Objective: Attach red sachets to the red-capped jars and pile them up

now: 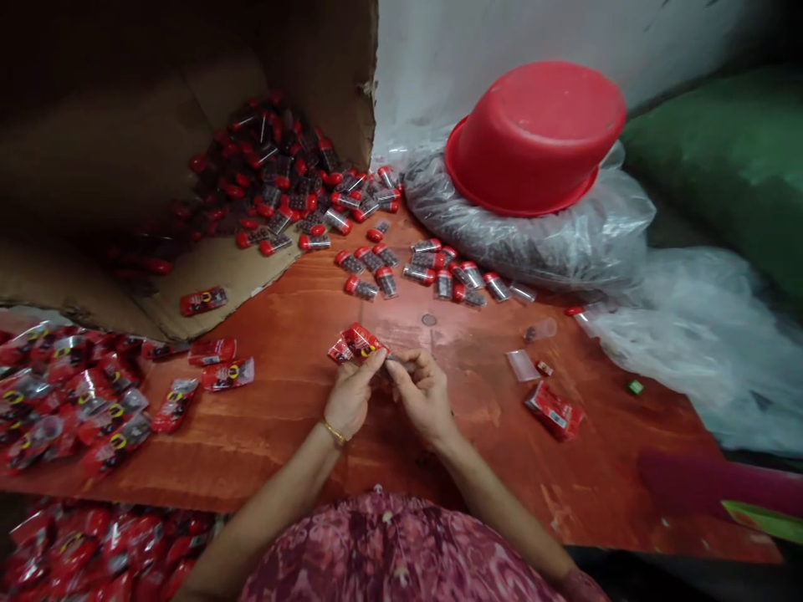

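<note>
My left hand (pixel 350 395) pinches a red printed plastic packet (pixel 362 341), which sticks out beyond the thumb and fingers. My right hand (pixel 427 400) is closed right beside it, thumb against the packet's near end. A dark, clear-walled piece (pixel 405 365), apparently a small bottle, shows between the right thumb and fingers; most of it is hidden. Past the hands lie several small clear bottles (pixel 386 283) with red caps and dark contents. At the right on the table are a stack of red packets (pixel 554 411) and an uncapped clear bottle (pixel 540 329).
A big cardboard box (pixel 339 75) lies on its side, spilling capped bottles (pixel 276 180). Filled red packets (pixel 94 393) heap at the left edge. A red tub (pixel 539 134) rests upside down on a plastic bag (pixel 502 242) of dark material. A purple object (pixel 721 485) juts in at right.
</note>
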### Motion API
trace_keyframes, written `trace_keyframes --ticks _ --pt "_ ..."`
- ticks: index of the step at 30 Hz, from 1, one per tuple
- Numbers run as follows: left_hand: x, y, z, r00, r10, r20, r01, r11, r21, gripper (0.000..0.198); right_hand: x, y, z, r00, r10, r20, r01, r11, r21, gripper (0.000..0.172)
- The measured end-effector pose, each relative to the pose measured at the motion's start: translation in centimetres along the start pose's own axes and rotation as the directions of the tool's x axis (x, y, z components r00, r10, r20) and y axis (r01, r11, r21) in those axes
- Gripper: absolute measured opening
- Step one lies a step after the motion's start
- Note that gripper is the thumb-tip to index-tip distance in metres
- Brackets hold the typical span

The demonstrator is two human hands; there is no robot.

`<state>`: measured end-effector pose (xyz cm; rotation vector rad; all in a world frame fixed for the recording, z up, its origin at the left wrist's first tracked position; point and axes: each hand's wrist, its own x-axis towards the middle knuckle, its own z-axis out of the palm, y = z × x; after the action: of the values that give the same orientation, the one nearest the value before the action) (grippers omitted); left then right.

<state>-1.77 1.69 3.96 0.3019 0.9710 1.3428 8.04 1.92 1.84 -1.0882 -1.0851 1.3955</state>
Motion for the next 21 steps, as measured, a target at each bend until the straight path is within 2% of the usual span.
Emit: trace_keyframes --ticks 3,6,11,15,17,19,20,21 --pt "0.2 0.5 -0.1 0.999 0.006 0.046 -0.008 0.998 0.059 0.031 0.3 -0.4 -0.1 0.996 0.063 0.069 -0.067 0.996 0.053 0.025" --pt "0.2 0.8 0.1 0.999 0.048 0.008 -0.048 0.996 0.073 0.033 0.3 -1.0 -0.5 0.985 0.1 0.138 -0.107 0.993 0.04 0.024" --pt "0.0 -0.8 0.7 0.996 0.085 -0.038 -0.083 0.995 0.047 0.038 0.8 -1.1 -0.5 0.994 0.064 0.087 -0.066 0.998 0.017 0.026" --pt "-0.1 -1.1 0.4 0.999 0.011 -0.033 -0.011 1.0 -0.025 0.04 1.6 0.2 0.2 0.995 0.049 0.091 -0.045 0.998 -0.047 0.034" --pt "-0.6 -0.4 -0.4 0.999 -0.03 -0.03 0.028 0.998 -0.054 0.039 2.4 0.7 0.5 0.99 -0.018 0.141 0.04 0.987 -0.158 0.036" --pt "-1.3 0.8 -1.9 0.995 -0.065 -0.075 0.062 0.997 -0.044 0.037 4.1 0.4 0.5 0.962 -0.121 0.246 0.203 0.917 -0.344 0.032" --pt "-1.7 1.5 -2.9 0.991 -0.072 -0.115 0.07 0.997 -0.025 0.034 5.5 0.0 0.3 0.935 -0.174 0.308 0.307 0.833 -0.46 0.03" --pt "-2.1 2.4 -4.0 0.983 -0.087 -0.159 0.086 0.996 -0.009 0.03 7.2 -0.6 -0.1 0.908 -0.226 0.352 0.401 0.708 -0.581 0.029"
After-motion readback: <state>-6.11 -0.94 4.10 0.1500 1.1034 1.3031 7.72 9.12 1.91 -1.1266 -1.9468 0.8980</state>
